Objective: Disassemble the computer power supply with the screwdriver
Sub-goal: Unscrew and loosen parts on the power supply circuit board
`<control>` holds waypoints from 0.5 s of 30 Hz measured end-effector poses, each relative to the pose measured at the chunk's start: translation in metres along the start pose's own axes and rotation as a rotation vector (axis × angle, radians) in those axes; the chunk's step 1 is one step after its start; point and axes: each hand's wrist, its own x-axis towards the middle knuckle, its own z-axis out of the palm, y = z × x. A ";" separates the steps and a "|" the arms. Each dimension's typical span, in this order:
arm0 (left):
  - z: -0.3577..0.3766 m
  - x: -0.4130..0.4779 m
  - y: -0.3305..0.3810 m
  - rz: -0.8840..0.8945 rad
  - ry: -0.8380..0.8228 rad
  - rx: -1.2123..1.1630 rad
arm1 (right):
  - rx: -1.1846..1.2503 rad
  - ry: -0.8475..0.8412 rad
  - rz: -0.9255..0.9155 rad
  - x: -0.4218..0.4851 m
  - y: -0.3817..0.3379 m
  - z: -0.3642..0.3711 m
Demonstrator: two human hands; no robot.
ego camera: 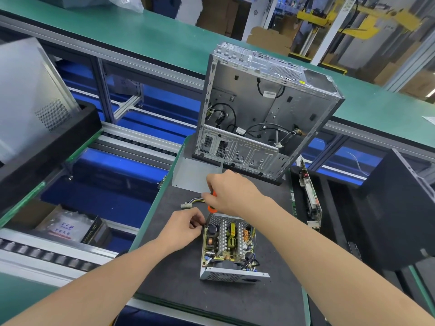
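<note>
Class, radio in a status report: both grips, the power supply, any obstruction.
Right grip holds screwdriver. Left grip pinches far-left corner of open power supply. Wire bundle lies beyond, clear.

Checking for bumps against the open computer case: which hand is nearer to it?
Right. The right hand, gripping the screwdriver, is in front of the computer case; the left hand is farther back, pinching the power supply at its far left corner.

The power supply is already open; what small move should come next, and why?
Probably turn the screwdriver to loosen any screw at the far-left corner of the power supply: the right hand grips it there, and the left hand pinches at that corner.
</note>
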 end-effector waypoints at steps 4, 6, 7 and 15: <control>0.002 -0.002 0.000 -0.011 0.038 -0.014 | 0.193 -0.079 -0.021 -0.001 0.008 -0.006; 0.004 -0.004 0.001 -0.017 0.055 -0.020 | 0.228 -0.070 -0.006 -0.003 0.011 -0.006; 0.005 -0.004 0.001 -0.015 0.060 -0.021 | 0.243 -0.059 0.002 -0.004 0.012 -0.005; 0.003 -0.006 0.006 0.001 0.069 0.016 | 0.286 0.017 0.014 -0.007 0.018 -0.008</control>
